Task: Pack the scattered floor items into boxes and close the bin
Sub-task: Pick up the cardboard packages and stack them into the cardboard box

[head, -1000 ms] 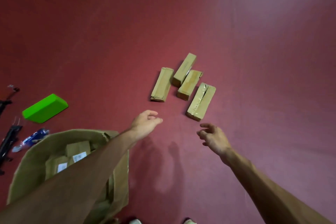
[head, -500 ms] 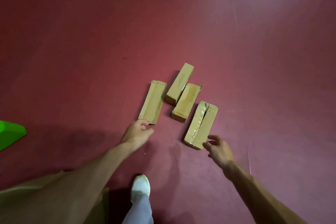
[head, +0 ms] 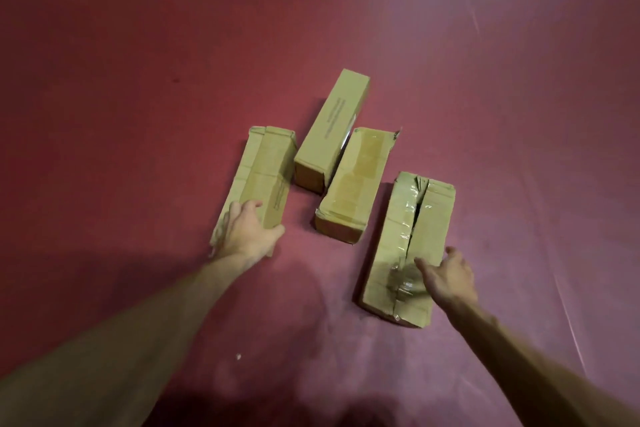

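Note:
Several long cardboard boxes lie close together on the red floor. My left hand (head: 247,232) spans the near end of the leftmost box (head: 266,166), fingers on its top and thumb round its right corner. My right hand (head: 448,277) hovers with fingers spread over the near end of the rightmost box (head: 412,229), whose taped top seam is split; it touches or nearly touches the top. Between them lie a taped box (head: 356,184) and a plain printed box (head: 329,128) farther back. No bin is in view.
Red carpeted floor (head: 138,80) stretches all round the boxes. A small white speck (head: 238,356) lies on the floor between my forearms. A dark shadow runs along the bottom edge.
The view has moved closer to the boxes, and the green block, sack and my shoe have left the frame. Both hands reached forward: the left onto the leftmost box, the right over the rightmost box.

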`<state>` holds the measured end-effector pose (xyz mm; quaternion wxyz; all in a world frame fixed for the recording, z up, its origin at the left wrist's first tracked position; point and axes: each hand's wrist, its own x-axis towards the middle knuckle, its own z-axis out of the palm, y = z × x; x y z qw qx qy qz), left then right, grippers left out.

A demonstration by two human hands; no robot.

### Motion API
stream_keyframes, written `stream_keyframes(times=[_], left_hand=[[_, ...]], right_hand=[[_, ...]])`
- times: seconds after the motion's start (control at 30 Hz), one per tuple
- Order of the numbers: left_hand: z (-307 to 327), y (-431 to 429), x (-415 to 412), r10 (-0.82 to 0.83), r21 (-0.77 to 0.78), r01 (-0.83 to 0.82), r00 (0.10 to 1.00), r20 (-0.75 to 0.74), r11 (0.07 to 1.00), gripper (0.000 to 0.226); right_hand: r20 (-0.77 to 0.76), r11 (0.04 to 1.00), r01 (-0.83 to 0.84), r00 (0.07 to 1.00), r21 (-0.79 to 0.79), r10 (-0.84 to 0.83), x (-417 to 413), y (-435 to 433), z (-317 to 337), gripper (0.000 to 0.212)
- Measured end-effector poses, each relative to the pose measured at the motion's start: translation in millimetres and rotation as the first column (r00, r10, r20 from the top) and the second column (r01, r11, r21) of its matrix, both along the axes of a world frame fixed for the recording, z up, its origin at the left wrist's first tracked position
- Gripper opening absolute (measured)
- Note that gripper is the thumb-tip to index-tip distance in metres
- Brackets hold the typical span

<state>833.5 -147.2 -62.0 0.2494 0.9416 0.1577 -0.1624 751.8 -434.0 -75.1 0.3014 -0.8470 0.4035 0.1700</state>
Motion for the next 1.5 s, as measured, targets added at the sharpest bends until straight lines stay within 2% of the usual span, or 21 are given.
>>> stream_keyframes(times=[0.1,0.2,0.27,0.4,0.53,0.63,0.7,0.77,0.8,0.93,1.1,1.2,1.33,1.5], left_hand=[[-45.3,-8.0,33.1,-0.101,0.079,0.097,0.994,0.045,0.992,0.078],[-72.6,-12.3,52.3,-0.160,0.152,0.149,0.985,0.062,0.977,0.086],[-83.3,-13.7,60.0,-0.193,0.207,0.185,0.981,0.015,0.961,0.092],[-88.4,-16.6,73.0,-0.136,0.204,0.142,0.990,-0.042,0.969,0.095],[-85.6,-2.3,68.1,-0.034,0.290,0.063,0.994,-0.102,0.955,0.110],[-89.5,14.2,69.5,0.116,0.300,-0.057,0.976,-0.184,0.952,0.130],[-94.2,18.7,77.1,0.154,0.287,-0.081,0.958,-0.243,0.954,0.136],[-98.8,18.8,84.8,0.172,0.270,-0.102,0.953,-0.250,0.957,0.135],[-100.9,16.4,87.8,0.171,0.270,-0.102,0.954,-0.245,0.957,0.132],[-103.2,-1.5,85.5,0.155,0.226,-0.101,0.959,-0.235,0.969,0.127],[-105.3,-15.3,65.6,0.168,0.134,-0.144,0.967,-0.192,0.980,0.123],[-105.7,-17.7,63.8,0.212,0.118,-0.196,0.966,-0.146,0.974,0.118],[-94.1,-13.0,57.0,0.189,0.152,-0.183,0.982,-0.023,0.971,0.107],[-38.5,-0.2,7.5,0.275,0.125,-0.262,0.956,-0.103,0.957,0.104]], right_hand=[[0.025,0.996,0.067,0.998,-0.058,-0.066,19.1,-22.6,-57.9,0.065],[0.100,0.984,0.132,0.985,0.117,-0.144,24.1,-42.3,-102.8,0.047],[0.153,0.965,0.176,0.966,0.197,-0.207,23.6,-46.9,-117.7,0.035],[0.212,0.935,0.258,0.926,0.244,-0.312,29.3,-39.4,-120.2,0.040],[0.143,0.944,0.174,0.965,0.281,-0.220,30.4,-32.1,-110.4,0.040],[0.137,0.957,0.131,0.976,0.258,-0.171,26.0,-31.4,-113.9,0.046],[0.163,0.957,0.104,0.975,0.269,-0.152,25.8,-34.9,-119.5,0.039],[0.199,0.952,0.090,0.968,0.293,-0.153,25.8,-37.5,-125.0,0.018],[0.209,0.945,0.109,0.961,0.309,-0.179,25.5,-38.9,-126.9,0.018],[0.177,0.885,0.217,0.934,0.411,-0.311,19.5,-42.8,-124.8,0.020],[0.206,0.844,0.218,0.912,0.490,-0.355,12.8,-39.5,-119.4,0.031],[0.233,0.781,0.265,0.857,0.566,-0.460,19.8,-39.3,-116.7,0.030],[0.206,0.754,0.257,0.864,0.604,-0.460,27.9,-39.9,-102.4,0.023],[0.165,0.722,0.326,0.839,0.610,-0.518,5.6,-27.0,-38.7,0.042]])
